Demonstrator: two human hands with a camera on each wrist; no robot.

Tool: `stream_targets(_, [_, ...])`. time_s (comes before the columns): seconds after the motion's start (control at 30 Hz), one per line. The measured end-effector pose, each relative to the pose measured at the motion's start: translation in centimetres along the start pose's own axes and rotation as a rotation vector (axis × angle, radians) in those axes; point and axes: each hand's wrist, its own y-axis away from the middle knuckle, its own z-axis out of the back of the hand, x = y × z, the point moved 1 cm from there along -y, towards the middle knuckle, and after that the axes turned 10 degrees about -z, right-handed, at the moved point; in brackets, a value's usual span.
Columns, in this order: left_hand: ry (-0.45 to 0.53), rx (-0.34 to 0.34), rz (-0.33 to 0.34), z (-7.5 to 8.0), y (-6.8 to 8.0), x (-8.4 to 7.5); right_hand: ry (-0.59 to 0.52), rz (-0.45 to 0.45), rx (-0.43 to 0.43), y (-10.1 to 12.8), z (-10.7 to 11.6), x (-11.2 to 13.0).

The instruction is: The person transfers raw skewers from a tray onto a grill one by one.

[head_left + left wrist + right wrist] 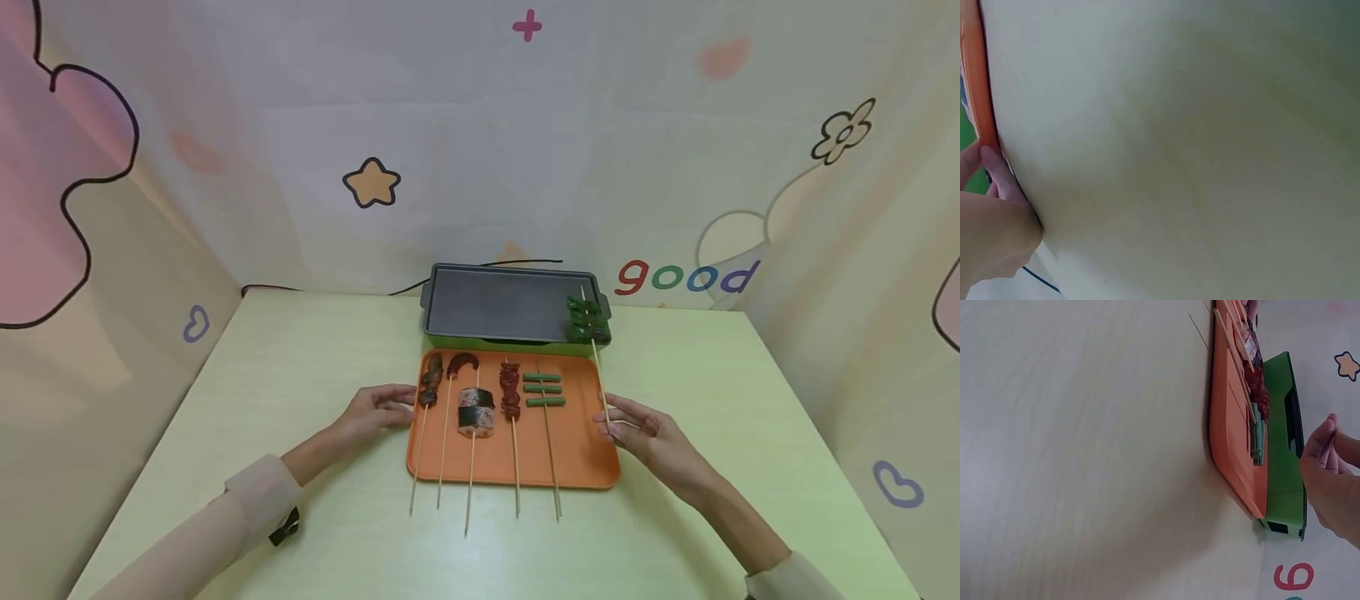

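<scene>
The right hand [647,433] is pinching the bare end of a green pepper skewer [592,333] between thumb and fingertips, just off the right edge of the orange tray [577,454]. That skewer is lying slanted, its green pieces resting on the right end of the dark griddle [495,304] behind the tray, its stick running down over the tray's right rim. Over on the other side, the left hand [372,410] is lying on the table [300,375] with fingers loosely stretched, fingertips touching the tray's left edge and gripping nothing. On the tray, five more skewers are lying side by side, sticks pointing toward the person: dark meat, a curved sausage, a wrapped roll, red chunks, green beans.
</scene>
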Motion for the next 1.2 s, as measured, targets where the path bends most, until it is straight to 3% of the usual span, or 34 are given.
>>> stream_targets(0.2, [0.016, -0.005, 0.038, 0.6, -0.1, 0.0, -0.041, -0.015, 0.013, -1.6, 0.5, 0.9])
stream_targets(0.33, [0.105, -0.037, 0.077, 1.1, -0.6, 0.1, -0.056, -0.027, 0.007, -2.7, 0.7, 1.4])
stream_targets(0.47, [0.184, -0.089, 0.072, 1.5, -1.7, 0.2, -0.053, -0.024, 0.012, -3.3, 1.0, 1.7])
stream_targets(0.73, [0.128, -0.104, 0.075, 1.0, -3.5, 0.5, -0.113, -0.039, 0.011, -3.7, 1.4, 1.7])
stream_targets(1.2, [0.120, -0.080, 0.029, 1.0, -3.1, 0.4, -0.205, -0.058, 0.005, -5.8, 1.7, 1.0])
